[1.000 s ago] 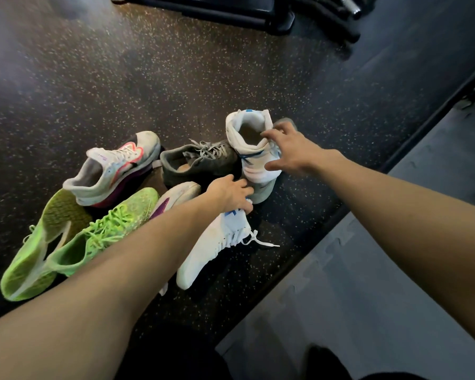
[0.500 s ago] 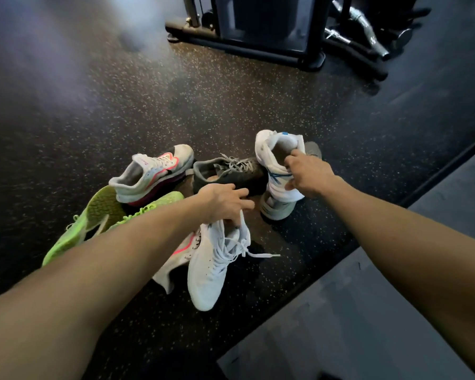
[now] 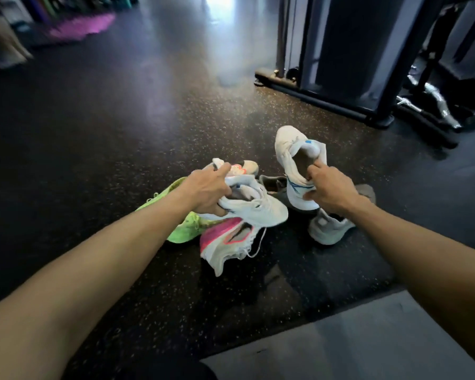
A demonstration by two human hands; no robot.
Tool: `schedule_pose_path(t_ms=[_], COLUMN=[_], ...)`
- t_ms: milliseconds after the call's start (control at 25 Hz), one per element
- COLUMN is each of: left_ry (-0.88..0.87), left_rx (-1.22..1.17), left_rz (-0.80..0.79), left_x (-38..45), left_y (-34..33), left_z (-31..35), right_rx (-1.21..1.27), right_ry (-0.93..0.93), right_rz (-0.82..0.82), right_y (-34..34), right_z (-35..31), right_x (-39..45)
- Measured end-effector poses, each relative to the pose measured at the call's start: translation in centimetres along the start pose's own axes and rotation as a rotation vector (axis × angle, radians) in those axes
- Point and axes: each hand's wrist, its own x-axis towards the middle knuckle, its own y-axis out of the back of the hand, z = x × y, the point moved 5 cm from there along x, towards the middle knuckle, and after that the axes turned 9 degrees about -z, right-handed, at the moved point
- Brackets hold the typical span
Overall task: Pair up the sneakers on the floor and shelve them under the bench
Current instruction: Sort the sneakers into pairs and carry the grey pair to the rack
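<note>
We hold 2 white sneakers with blue trim above the pile: the left hand (image 3: 206, 192) clamps 1 white sneaker (image 3: 254, 208) at its collar, and the right hand (image 3: 328, 187) hooks the matching sneaker (image 3: 292, 157) by its heel opening. Beneath lie a pink-soled sneaker (image 3: 225, 242), a lime green sneaker (image 3: 181, 227) and a grey sneaker (image 3: 329, 229) on the speckled floor (image 3: 121, 133). Risk: a trailing lace could snag the pile and loosen either hold.

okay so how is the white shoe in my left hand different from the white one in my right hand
The left hand grips its white sneaker lying sideways, toe pointing right; the right hand holds its white sneaker tipped with its toe pointing away. The left one hangs over the pink-soled sneaker, the right one over the grey sneaker. Both are white with blue trim.
</note>
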Motion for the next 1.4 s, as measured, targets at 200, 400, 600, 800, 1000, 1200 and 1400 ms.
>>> schedule_pose_path(t_ms=[200,400,600,800,1000,1200,1400], left_ry=[0.462,0.833,1.082,1.235,1.371,1.379,1.389], left_rx=[-0.35,-0.551,-0.594,-0.652,-0.732,-0.767,-0.809], left_rz=[0.102,0.186,0.153,0.123,0.064,-0.01,-0.08], left_x=[-6.4,-14.9,-23.4,-28.7,-31.4,-31.1,-29.4], left_y=[-3.4,-8.4,-14.9,-21.8,-29.7,-36.1,-40.3], left_z=[-6.6,-11.9,-15.9,-16.6,-14.6,-11.5,-9.5], right_rx=[0.042,0.085,0.125,0.12,0.075,0.04,0.06], right_ry=[0.173,0.346,0.504,0.627,0.733,0.739,0.69], right_rz=[0.095,0.097,0.044,-0.025,-0.154,-0.235,-0.266], right_y=[1.6,1.8,0.4,-6.8,-15.9,-23.1,-28.1], right_z=[-9.0,-20.0,-32.8,-42.5,-47.8,-49.9,-50.8], right_x=[1.0,1.6,1.5,-0.3,-3.3,-4.3,-4.9])
